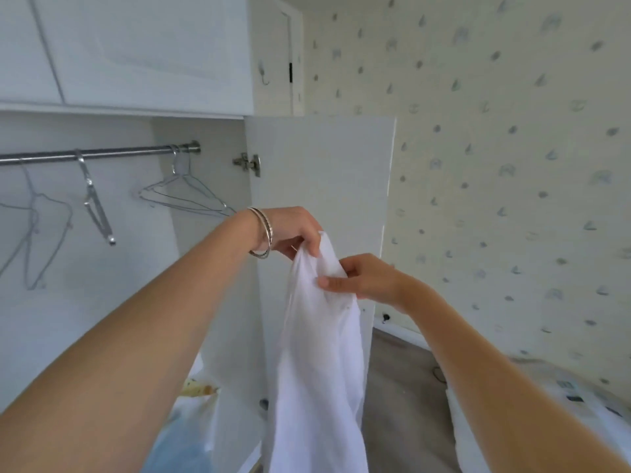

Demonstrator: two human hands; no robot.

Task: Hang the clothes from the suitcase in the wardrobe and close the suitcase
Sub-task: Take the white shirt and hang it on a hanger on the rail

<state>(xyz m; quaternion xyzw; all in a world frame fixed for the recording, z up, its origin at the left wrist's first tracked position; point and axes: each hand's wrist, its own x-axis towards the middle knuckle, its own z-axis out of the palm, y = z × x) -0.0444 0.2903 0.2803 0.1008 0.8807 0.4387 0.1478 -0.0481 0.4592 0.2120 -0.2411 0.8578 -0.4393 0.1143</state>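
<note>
A white garment (317,353) hangs in front of me, held up at its top edge by both hands. My left hand (293,232), with bangles on the wrist, grips the cloth at its highest point. My right hand (358,276) pinches the fabric just below and to the right. Behind them stands the open white wardrobe door (324,165). Inside the wardrobe a metal rail (102,153) carries several empty wire hangers (186,194), up and left of my hands. The suitcase is out of view.
White upper cabinets (136,49) sit above the rail. A patterned wallpaper wall (512,165) runs along the right, with grey floor (406,380) below it. A bed edge with printed bedding (573,401) lies at the lower right. A translucent bag (184,435) sits at the wardrobe bottom.
</note>
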